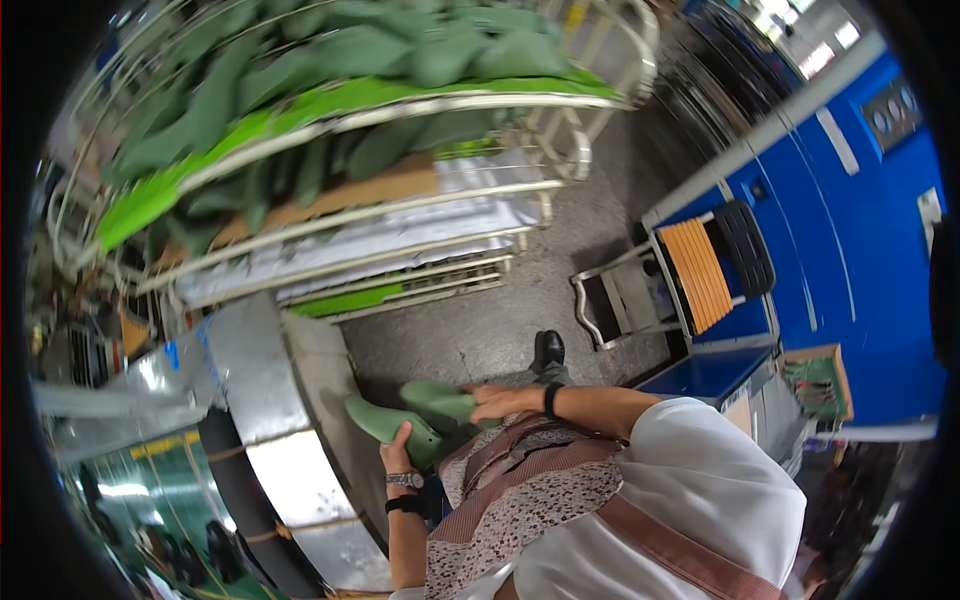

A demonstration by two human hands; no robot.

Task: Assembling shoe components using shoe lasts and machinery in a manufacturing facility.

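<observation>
My left hand (397,456), with a watch and a dark band at the wrist, grips a green shoe last (388,420) near its heel end, thumb on the side. Beside it, slightly farther right, a second green shoe last (432,400) is held by my right hand (497,402), whose fingers lie along its near end. The far ends of both lasts point leftward. They are in front of my patterned apron (540,500), close to one another. Part of the right-hand last is hidden behind the left one and my fingers.
A white metal rack (440,103) with several green lasts on its shelves stands ahead to the left. A metal-topped bench (245,370) is at my left. Ahead right are a folding chair (695,275) with wooden slats and a blue cabinet (830,230). A tool tray (820,385) sits at the right.
</observation>
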